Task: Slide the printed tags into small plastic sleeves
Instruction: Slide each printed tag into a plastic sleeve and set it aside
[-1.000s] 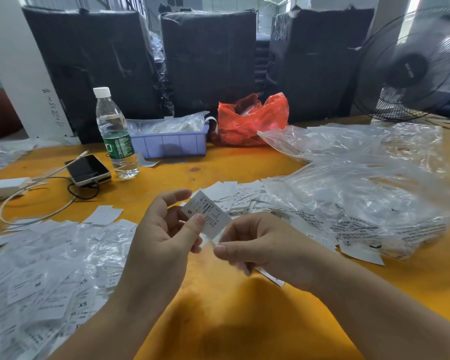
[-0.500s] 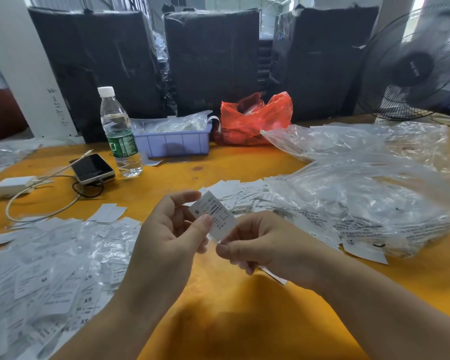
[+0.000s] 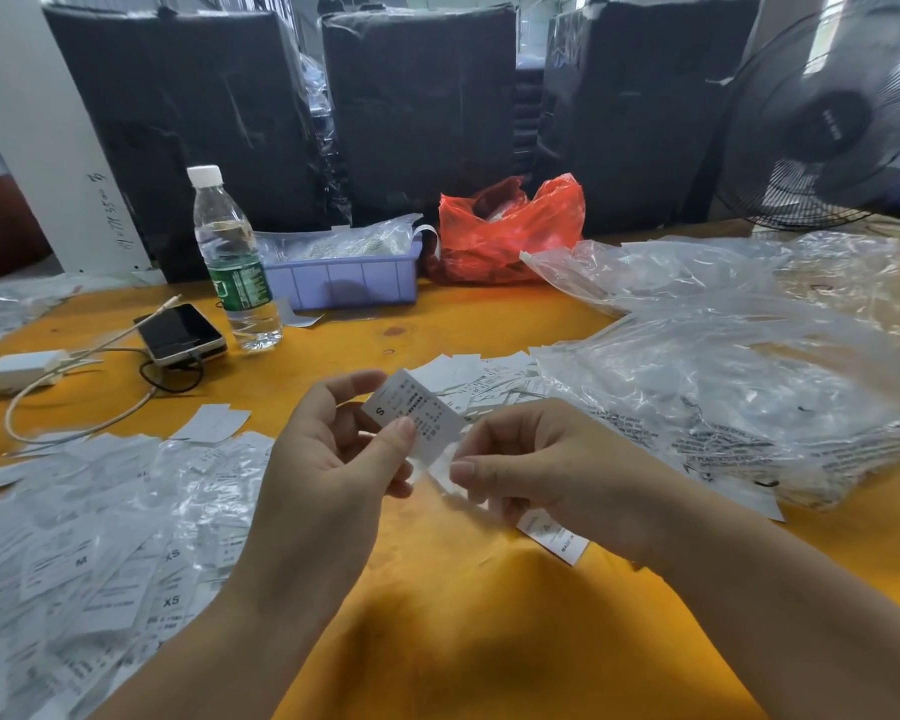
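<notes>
A packing workshop or small warehouse: beyond the grip, black-wrapped bales [image 3: 417, 111] line the back of a yellow surface [image 3: 489, 324]; heaps of printed tags [image 3: 74, 553] lie left of it, clear plastic bags [image 3: 723, 387] right, and a standing fan [image 3: 832, 116] far right.

Your left hand [image 3: 328, 459] pinches a white printed paper tag marked S [image 3: 411, 415] above the orange table [image 3: 489, 324], while your right hand [image 3: 546, 459] pinches a small clear plastic sleeve [image 3: 440, 467] at its lower edge.
</notes>
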